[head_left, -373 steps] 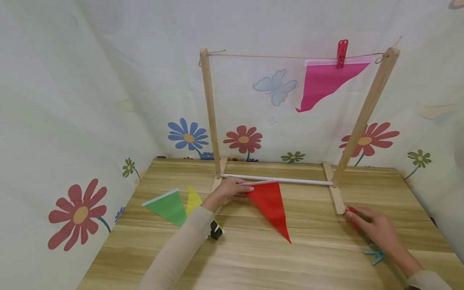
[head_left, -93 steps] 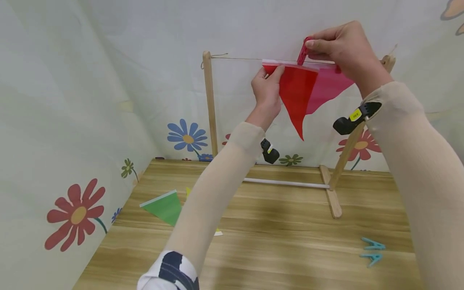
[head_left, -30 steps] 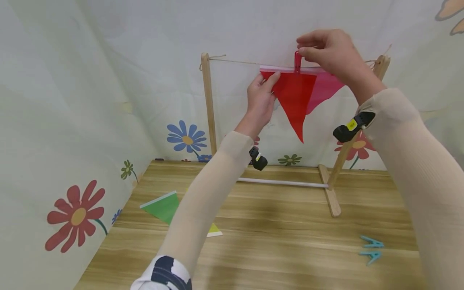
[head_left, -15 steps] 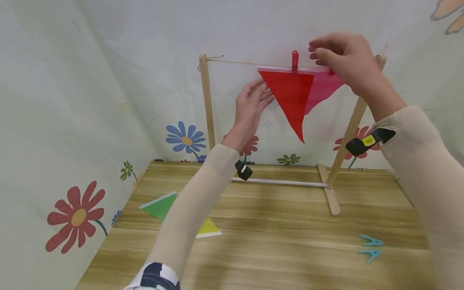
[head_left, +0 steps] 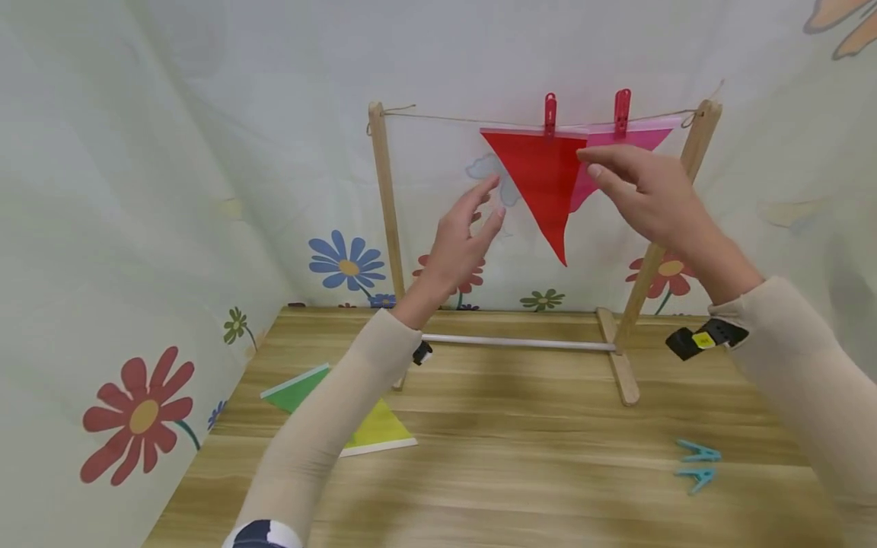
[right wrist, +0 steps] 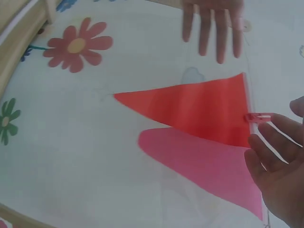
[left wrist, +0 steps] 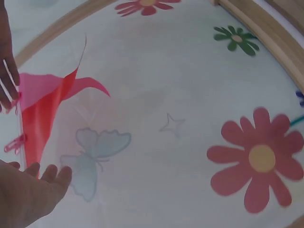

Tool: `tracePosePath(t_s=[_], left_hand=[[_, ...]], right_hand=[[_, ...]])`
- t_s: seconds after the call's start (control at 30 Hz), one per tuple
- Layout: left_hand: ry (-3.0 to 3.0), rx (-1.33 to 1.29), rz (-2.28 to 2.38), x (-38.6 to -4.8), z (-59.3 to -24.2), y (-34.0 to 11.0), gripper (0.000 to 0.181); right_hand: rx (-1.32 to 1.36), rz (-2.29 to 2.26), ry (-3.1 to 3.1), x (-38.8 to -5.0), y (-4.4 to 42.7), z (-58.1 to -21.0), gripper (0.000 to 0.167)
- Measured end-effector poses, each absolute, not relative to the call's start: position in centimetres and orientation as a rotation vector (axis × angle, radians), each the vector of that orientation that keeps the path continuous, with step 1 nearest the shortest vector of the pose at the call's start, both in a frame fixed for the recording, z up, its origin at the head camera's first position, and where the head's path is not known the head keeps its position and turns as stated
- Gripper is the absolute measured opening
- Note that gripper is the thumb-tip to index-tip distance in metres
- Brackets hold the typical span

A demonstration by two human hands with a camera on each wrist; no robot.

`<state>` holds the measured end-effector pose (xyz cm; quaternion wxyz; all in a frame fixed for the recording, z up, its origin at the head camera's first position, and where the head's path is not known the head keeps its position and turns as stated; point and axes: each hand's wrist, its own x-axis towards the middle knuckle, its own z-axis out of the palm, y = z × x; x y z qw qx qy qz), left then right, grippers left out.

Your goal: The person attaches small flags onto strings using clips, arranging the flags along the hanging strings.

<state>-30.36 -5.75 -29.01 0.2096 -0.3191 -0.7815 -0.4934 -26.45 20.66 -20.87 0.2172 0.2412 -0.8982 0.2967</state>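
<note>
A red triangular pennant (head_left: 541, 167) hangs point down from the twine (head_left: 452, 118), held at its white top edge by a red clothespin (head_left: 550, 114). It overlaps a pink pennant (head_left: 633, 140) on its right, which hangs from a second red clothespin (head_left: 621, 114). My left hand (head_left: 455, 245) hovers left of the red pennant, fingers relaxed and holding nothing. In front of the pink pennant, my right hand (head_left: 651, 190) also holds nothing, its fingers loosely extended. The right wrist view shows the red pennant (right wrist: 199, 109) and both hands apart from it.
Two wooden posts (head_left: 386, 190) carry the twine, joined low down by a white rod (head_left: 514, 341). A green pennant (head_left: 291, 392) and a yellow pennant (head_left: 385, 426) lie on the table (head_left: 521, 472), partly behind my left arm. Two teal clothespins (head_left: 700, 454) lie at the right.
The red pennant came up from the table and was clipped onto the twine beside the pink one. Both hands then let go; they have since moved down and away.
</note>
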Motion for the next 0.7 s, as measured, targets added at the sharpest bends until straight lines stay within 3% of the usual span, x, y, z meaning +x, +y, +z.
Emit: tracePosePath(t_s=[0.27, 0.7], left_hand=[[-2.237, -1.067, -0.675, -28.9, -30.2, -6.5, 0.061], [-2.243, -1.154, -0.317, -25.9, -34.4, -9.7, 0.059]], right_hand=[[0.832, 0.649, -2.570, -25.0, 21.2, -24.9, 0.060], [0.970, 0.583, -2.579, -22.5, 21.5, -33.6, 0.064]])
